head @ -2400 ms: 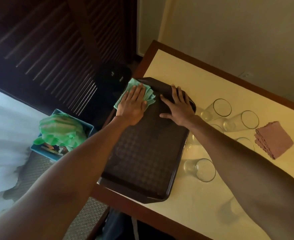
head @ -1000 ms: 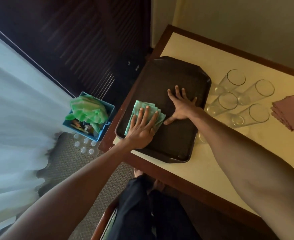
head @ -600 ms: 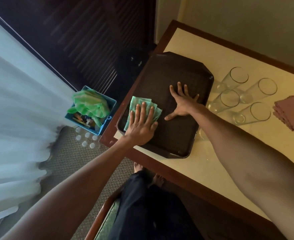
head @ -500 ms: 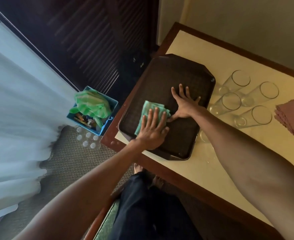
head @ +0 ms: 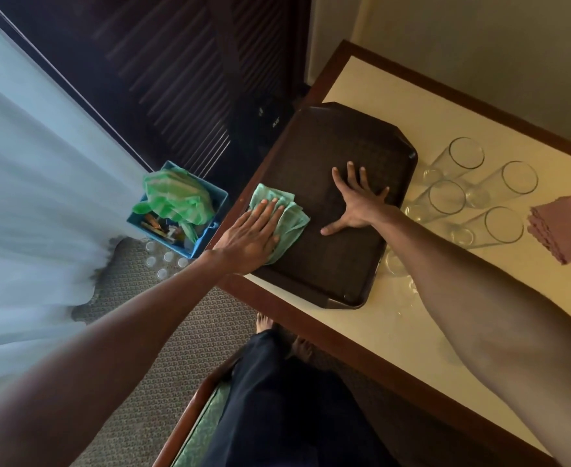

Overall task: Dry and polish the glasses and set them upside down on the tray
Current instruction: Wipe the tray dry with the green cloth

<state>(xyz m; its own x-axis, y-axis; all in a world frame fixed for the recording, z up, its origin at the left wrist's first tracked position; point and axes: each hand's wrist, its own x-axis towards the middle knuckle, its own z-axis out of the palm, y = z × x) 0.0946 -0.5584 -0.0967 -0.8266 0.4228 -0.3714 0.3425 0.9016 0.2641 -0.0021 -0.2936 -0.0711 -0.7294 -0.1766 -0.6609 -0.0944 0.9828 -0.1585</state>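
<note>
You are at the preparation stage: your left hand [head: 250, 235] presses flat, fingers extended, on the green cloth [head: 286, 217] at the tray's [head: 341, 136] left edge, while your right hand [head: 355, 203] lies splayed open on the tray, gripping nothing. The glasses [head: 445, 197] stand upright on the table [head: 361, 96] just right of the tray, none inverted on it. By my judgement, all the drying, polishing and placing remains to be done.

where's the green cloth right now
In the head view the green cloth lies on the left edge of the tray, pressed flat under the left hand, with the right hand beside it.
</note>
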